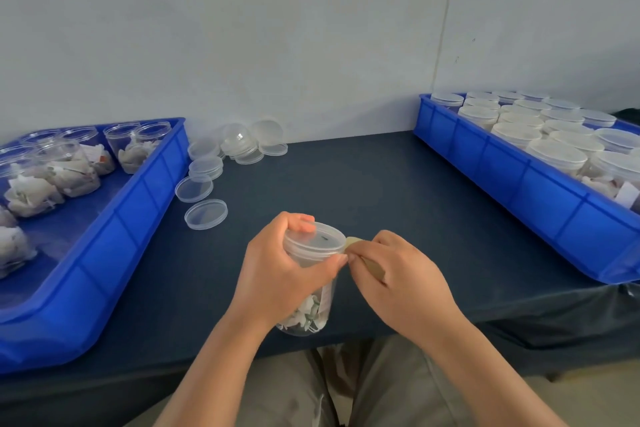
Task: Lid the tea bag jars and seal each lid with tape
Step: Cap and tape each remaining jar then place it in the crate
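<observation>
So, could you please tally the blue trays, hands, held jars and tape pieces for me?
Blue trays: 2
Hands, left hand and right hand: 2
Held jar: 1
Tape piece: 1
Total: 6

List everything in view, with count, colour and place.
left tray: one, blue, table's left side
open jars: several, clear with tea bags inside, in the left tray
right tray: one, blue, table's right side
lidded jars: many, clear with pale lids, packed in the right tray
loose lids: a cluster, exact count unclear, clear, on the table beside the left tray
held jar: one, clear, lid on, tea bags inside, at the table's near edge
tape: one piece, tan, at the held jar's lid edge
table: one, dark blue
wall: pale grey, behind the table
trousers: khaki, below the table edge
left hand: grips the held jar
right hand: pinches the tape
</observation>
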Demonstrator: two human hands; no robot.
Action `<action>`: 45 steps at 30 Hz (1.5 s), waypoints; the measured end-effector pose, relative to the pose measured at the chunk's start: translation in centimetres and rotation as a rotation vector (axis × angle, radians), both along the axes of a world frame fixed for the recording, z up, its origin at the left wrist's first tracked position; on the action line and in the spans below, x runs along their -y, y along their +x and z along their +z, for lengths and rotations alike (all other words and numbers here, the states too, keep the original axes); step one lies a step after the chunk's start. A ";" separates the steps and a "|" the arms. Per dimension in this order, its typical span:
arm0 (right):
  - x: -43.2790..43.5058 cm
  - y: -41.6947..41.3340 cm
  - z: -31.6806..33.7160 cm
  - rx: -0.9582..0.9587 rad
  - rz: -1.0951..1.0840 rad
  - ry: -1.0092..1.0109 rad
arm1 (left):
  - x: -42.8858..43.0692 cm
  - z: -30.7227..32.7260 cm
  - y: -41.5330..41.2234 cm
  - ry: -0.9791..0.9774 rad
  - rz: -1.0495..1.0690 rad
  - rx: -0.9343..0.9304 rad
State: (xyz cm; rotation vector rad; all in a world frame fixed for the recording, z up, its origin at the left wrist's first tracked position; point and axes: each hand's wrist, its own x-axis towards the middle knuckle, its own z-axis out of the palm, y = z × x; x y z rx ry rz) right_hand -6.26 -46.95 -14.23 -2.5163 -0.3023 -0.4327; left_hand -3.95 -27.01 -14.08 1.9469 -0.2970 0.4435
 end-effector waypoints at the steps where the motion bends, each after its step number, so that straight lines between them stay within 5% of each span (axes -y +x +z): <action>1: -0.1 0.1 -0.1 -0.009 -0.023 -0.009 | 0.2 -0.2 0.0 0.013 0.012 0.026; 28: -1.0 1.3 -1.3 0.111 -0.122 -0.081 | 0.0 -0.7 0.0 0.041 -0.023 0.307; 33: 5.8 5.6 1.0 -0.044 -0.397 -0.097 | -0.3 -2.6 -3.3 -0.112 -0.258 0.259; 45: 3.0 4.4 -3.0 -0.043 0.015 -0.229 | -0.1 -2.2 1.4 -0.198 -0.144 0.100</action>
